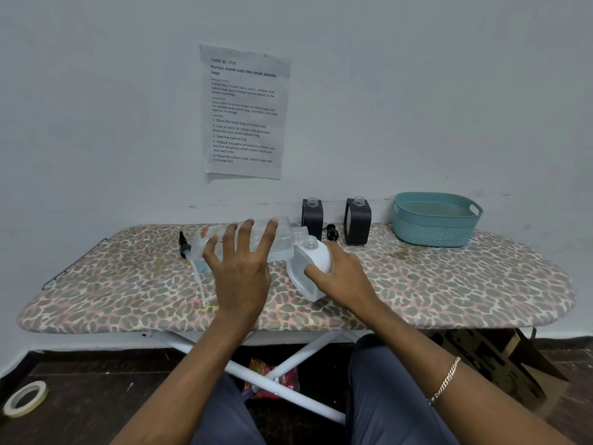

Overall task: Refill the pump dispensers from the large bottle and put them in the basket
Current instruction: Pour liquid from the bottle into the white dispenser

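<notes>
Your left hand [239,271] has its grip curled over the bottle [285,239], tipped sideways, its neck at the white dispenser [316,258]. Your right hand [343,284] grips that dispenser mid-board [417,284]. Two black dispensers [312,220] [358,224] stand far, the basket [430,232] far right.

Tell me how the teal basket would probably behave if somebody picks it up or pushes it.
The teal basket looks like thin perforated plastic, so it is probably light and slightly flexible. Nothing shows inside it, so it should lift easily. Its wide base makes tipping unlikely if it is pushed.
</notes>
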